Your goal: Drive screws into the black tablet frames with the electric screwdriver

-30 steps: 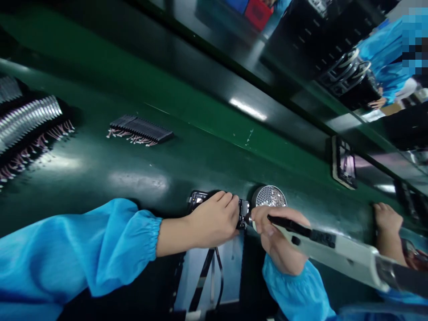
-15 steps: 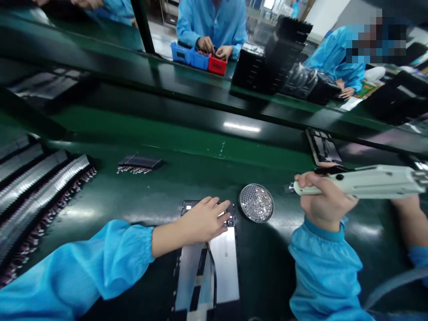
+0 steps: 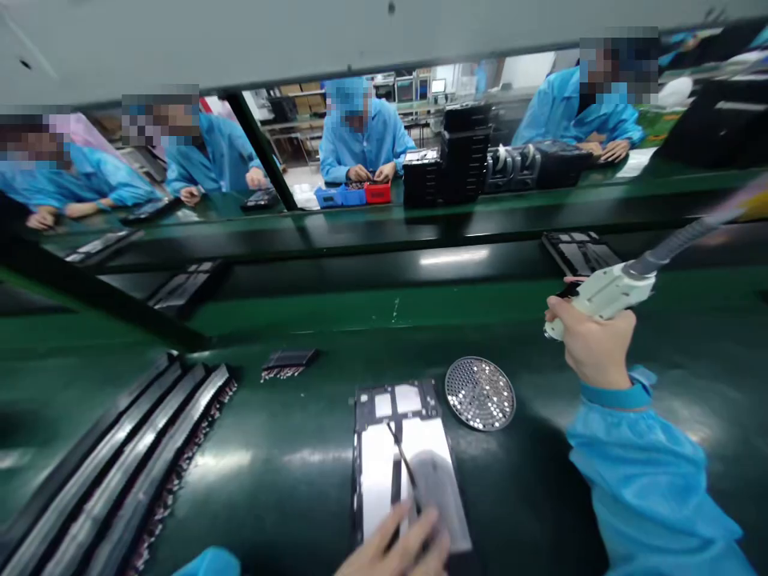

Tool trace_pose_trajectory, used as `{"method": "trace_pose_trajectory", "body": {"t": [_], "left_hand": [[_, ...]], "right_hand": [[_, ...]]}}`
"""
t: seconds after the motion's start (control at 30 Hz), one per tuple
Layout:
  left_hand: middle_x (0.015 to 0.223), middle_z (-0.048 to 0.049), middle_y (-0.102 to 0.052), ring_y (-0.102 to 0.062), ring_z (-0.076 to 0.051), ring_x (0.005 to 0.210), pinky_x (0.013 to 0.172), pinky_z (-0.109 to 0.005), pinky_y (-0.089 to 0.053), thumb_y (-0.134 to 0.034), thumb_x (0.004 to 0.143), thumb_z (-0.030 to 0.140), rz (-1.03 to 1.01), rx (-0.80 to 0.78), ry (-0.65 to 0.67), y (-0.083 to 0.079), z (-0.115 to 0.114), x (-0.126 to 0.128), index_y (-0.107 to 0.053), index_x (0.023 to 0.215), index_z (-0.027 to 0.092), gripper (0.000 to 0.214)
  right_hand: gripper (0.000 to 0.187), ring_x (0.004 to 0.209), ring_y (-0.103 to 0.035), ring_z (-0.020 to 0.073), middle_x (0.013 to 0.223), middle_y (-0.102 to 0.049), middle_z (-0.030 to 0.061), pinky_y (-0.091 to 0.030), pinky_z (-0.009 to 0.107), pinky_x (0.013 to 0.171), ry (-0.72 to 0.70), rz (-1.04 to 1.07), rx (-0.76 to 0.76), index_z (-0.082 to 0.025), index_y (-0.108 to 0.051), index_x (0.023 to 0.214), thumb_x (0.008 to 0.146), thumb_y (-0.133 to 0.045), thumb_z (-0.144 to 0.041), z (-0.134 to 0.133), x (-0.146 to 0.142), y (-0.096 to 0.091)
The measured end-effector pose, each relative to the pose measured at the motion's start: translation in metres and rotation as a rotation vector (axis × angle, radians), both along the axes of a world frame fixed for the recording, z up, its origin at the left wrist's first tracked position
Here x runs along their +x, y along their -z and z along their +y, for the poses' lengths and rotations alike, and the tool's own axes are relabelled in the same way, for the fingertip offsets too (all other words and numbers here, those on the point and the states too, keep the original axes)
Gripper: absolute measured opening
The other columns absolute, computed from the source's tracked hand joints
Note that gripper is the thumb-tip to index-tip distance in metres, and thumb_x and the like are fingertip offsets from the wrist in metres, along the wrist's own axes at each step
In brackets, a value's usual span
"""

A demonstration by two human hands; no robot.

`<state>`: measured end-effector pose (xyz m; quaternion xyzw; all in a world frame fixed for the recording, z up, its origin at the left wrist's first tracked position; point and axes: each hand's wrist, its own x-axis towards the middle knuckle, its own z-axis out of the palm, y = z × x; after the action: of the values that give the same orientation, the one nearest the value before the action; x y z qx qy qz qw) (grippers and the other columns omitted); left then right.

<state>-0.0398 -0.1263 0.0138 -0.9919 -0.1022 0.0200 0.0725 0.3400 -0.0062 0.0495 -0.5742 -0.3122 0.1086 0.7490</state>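
Observation:
In the head view, an open flat electronic device (image 3: 375, 460) with silver panels, a black frame and a thin dark cable lies in front of me. My left hand (image 3: 402, 544) is over its near end, fingers stretched out and slightly blurred; whether they touch it I cannot tell. My right hand (image 3: 597, 340) is wrapped round a pale electric screwdriver (image 3: 615, 290), raised above the bench at the right. Its tip is hard to make out. Between the device and that hand sits a round tray (image 3: 474, 388) dotted with small shiny screws.
Long rows of dark and silver strips with wire ends (image 3: 174, 448) lie at left, a small bundle (image 3: 289, 362) beyond them. Another open device (image 3: 579, 252) rests on the strip behind. Co-workers sit across, near blue bins (image 3: 341, 196), a red bin (image 3: 378, 192) and black stacks (image 3: 465, 156).
My left hand has moved from the device's far end to its near end. My right hand has turned the screwdriver, its cable end now pointing up and away. My view has tilted up.

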Motion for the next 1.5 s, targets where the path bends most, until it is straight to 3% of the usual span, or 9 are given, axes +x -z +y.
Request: {"method": "trace_pose_trajectory", "body": {"t": [0.1, 0.2, 0.33, 0.43, 0.53, 0.83, 1.03, 1.23, 1.5], "left_hand": [[0.154, -0.0144, -0.05, -0.052, -0.042, 0.135, 0.106, -0.069, -0.046, -0.059, 0.098, 0.037, 0.02, 0.036, -0.215, 0.007, 0.064, 0.022, -0.058, 0.142, 0.029, 0.045], [0.162, -0.0168, -0.039, -0.048, -0.045, 0.139, 0.103, -0.069, -0.047, -0.049, 0.099, 0.016, 0.095, -0.001, -0.687, 0.007, 0.161, 0.051, -0.051, 0.149, 0.033, 0.053], [0.152, -0.0184, -0.048, -0.057, -0.036, 0.13, 0.099, -0.056, -0.055, -0.059, 0.099, 0.024, 0.092, -0.016, -0.827, -0.004, 0.274, 0.07, -0.051, 0.147, 0.024, 0.049], [0.143, -0.0117, -0.055, -0.059, -0.028, 0.124, 0.102, -0.053, -0.054, -0.066, 0.098, 0.039, 0.074, -0.021, -0.859, -0.01, 0.304, 0.068, -0.054, 0.14, 0.021, 0.047], [0.149, -0.0144, -0.051, -0.056, -0.032, 0.13, 0.105, -0.056, -0.051, -0.062, 0.099, 0.039, 0.034, -0.007, -0.847, -0.006, 0.286, 0.064, -0.053, 0.143, 0.021, 0.048], [0.157, -0.0208, -0.046, -0.037, -0.046, 0.147, 0.117, -0.062, -0.036, -0.045, 0.103, 0.039, -0.152, -0.146, -0.578, 0.041, 0.163, 0.059, -0.053, 0.149, 0.018, 0.052], [0.152, -0.0204, -0.051, -0.041, -0.048, 0.144, 0.114, -0.062, -0.039, -0.047, 0.101, 0.041, -0.318, -0.092, -0.522, 0.052, 0.158, 0.057, -0.06, 0.143, 0.017, 0.05], [0.149, -0.0243, -0.052, -0.043, -0.05, 0.142, 0.111, -0.063, -0.041, -0.048, 0.101, 0.039, -0.351, -0.071, -0.488, 0.051, 0.158, 0.057, -0.062, 0.141, 0.014, 0.049], [0.147, -0.0269, -0.054, -0.043, -0.053, 0.14, 0.109, -0.064, -0.042, -0.051, 0.099, 0.038, -0.392, -0.087, -0.474, 0.052, 0.157, 0.059, -0.063, 0.138, 0.011, 0.049]], "right_hand": [[0.034, 0.052, -0.057, 0.0162, 0.063, -0.061, -0.001, -0.046, 0.026, 0.047, 0.013, -0.024, 0.005, -0.017, -0.073, 0.094, 0.063, -0.081, -0.026, 0.0, 0.005, 0.003], [0.039, 0.052, -0.057, 0.0167, 0.063, -0.061, -0.0008, -0.045, 0.026, 0.046, 0.01, -0.029, -0.024, -0.015, -0.072, 0.099, 0.063, -0.08, -0.029, 0.0, 0.007, 0.005], [0.043, 0.053, -0.057, 0.0177, 0.064, -0.061, 0.0008, -0.045, 0.027, 0.047, -0.025, -0.032, -0.074, -0.013, -0.071, 0.102, 0.065, -0.081, -0.032, 0.0, 0.009, 0.012], [0.047, 0.057, -0.059, 0.0184, 0.068, -0.063, 0.0021, -0.048, 0.03, 0.052, -0.057, -0.057, -0.098, -0.013, -0.07, 0.105, 0.066, -0.083, -0.035, 0.002, 0.01, 0.016], [0.046, 0.061, -0.059, 0.0179, 0.075, -0.066, 0.0031, -0.051, 0.031, 0.057, -0.124, -0.127, -0.105, -0.014, -0.068, 0.103, 0.066, -0.084, -0.037, 0.004, 0.01, 0.019], [0.027, 0.087, -0.068, 0.0225, 0.095, -0.071, 0.0067, -0.055, 0.034, 0.077, -0.217, -0.118, -0.113, -0.017, -0.069, 0.088, 0.065, -0.078, -0.029, 0.002, 0.009, 0.009], [0.027, 0.056, -0.058, 0.0155, 0.059, -0.059, -0.0047, -0.057, 0.036, 0.07, -0.487, 0.001, 0.052, -0.02, -0.062, 0.095, 0.069, -0.068, -0.022, -0.015, -0.042, -0.014], [0.022, 0.056, -0.06, 0.0164, 0.059, -0.058, -0.0053, -0.055, 0.038, 0.066, -0.701, 0.034, -0.121, -0.021, -0.062, 0.101, 0.081, -0.071, -0.022, -0.033, -0.097, 0.011], [0.016, 0.053, -0.06, 0.0164, 0.06, -0.057, -0.0054, -0.053, 0.035, 0.058, -0.714, -0.006, -0.15, -0.021, -0.063, 0.098, 0.083, -0.069, -0.018, -0.04, -0.112, 0.025]]}}
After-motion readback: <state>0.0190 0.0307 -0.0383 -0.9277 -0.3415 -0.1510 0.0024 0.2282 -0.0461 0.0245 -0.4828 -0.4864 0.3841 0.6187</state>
